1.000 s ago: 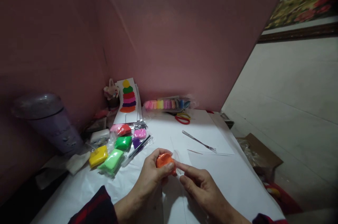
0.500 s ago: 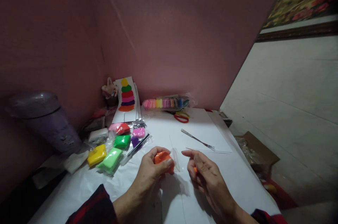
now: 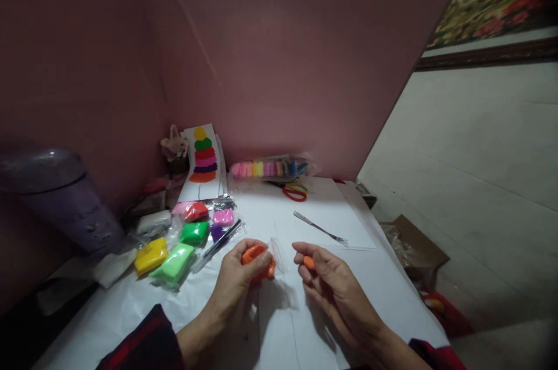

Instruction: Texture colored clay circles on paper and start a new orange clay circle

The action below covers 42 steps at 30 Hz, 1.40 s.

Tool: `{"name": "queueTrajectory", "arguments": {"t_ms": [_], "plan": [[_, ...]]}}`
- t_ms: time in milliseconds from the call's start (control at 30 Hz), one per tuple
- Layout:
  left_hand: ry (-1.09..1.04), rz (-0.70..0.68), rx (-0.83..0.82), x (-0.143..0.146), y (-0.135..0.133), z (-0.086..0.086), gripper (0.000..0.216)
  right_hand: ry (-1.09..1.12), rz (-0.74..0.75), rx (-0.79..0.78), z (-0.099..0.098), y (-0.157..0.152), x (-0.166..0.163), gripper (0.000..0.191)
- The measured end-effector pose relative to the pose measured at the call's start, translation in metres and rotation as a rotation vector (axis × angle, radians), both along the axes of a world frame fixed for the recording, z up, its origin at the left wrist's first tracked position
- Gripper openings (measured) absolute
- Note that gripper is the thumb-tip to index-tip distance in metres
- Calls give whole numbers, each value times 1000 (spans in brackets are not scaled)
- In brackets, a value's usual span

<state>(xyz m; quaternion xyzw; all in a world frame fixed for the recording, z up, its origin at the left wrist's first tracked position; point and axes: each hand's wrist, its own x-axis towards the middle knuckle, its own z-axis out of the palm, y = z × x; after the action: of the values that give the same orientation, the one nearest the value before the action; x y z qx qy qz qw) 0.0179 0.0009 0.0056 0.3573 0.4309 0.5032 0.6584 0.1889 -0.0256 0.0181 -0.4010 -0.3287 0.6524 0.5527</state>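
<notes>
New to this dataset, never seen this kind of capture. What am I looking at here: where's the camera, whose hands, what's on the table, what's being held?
There is no machine: a person works with bare hands, and one camera on their head looks forward and down, so both hands enter from the bottom edge.

The left hand grips an orange clay packet in clear wrap. The right hand pinches a small orange clay piece at its fingertips, apart from the packet.

On the white table, to the left, lie wrapped clay packets: yellow, light green, green, pink. Farther back are a metal tool, red scissors, a strip of coloured clay, and a card with stacked colour blobs leaning on the pink board.
</notes>
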Motion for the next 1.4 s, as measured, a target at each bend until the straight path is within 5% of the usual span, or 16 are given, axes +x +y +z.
{"name": "queueTrajectory", "arguments": {"t_ms": [700,1033,1400], "plan": [[-47,-35,16,4,-1,-2,49,-518,-77,229,-15,1,6,31],[-95,-104,64,8,-2,-9,43,-710,17,275,-14,-8,-2,23],[-154,-266,121,1,3,-18,35,-517,-3,246,-11,-5,2,33]]}}
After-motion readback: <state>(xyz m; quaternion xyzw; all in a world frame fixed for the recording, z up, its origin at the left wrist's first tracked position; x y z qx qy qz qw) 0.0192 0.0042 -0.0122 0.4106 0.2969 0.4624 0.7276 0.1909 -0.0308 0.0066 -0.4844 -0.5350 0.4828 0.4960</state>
